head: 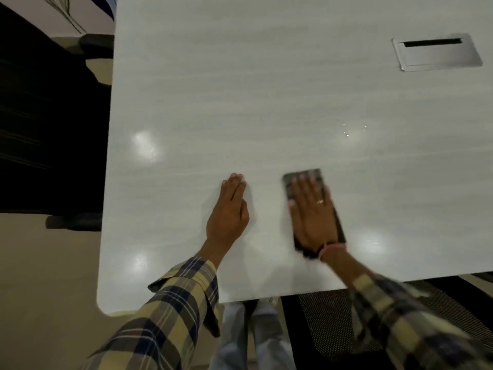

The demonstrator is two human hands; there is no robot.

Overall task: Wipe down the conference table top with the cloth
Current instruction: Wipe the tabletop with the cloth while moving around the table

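Observation:
The pale grey conference table top [266, 102] fills most of the view. My right hand [310, 212] lies flat, fingers spread, pressing a dark folded cloth [289, 180] onto the table near the front edge; the cloth shows past my fingertips and along the right of my palm. My left hand [230, 209] rests flat on the bare table about a hand's width to the left, fingers together, holding nothing. A few small droplets [346, 133] glint on the surface beyond the cloth.
A metal cable hatch [437, 53] with a dark slot is set into the table at the far right. A dark chair [53, 116] stands at the table's left edge. A black mesh chair [328, 321] sits under the front edge, by my legs [256, 337].

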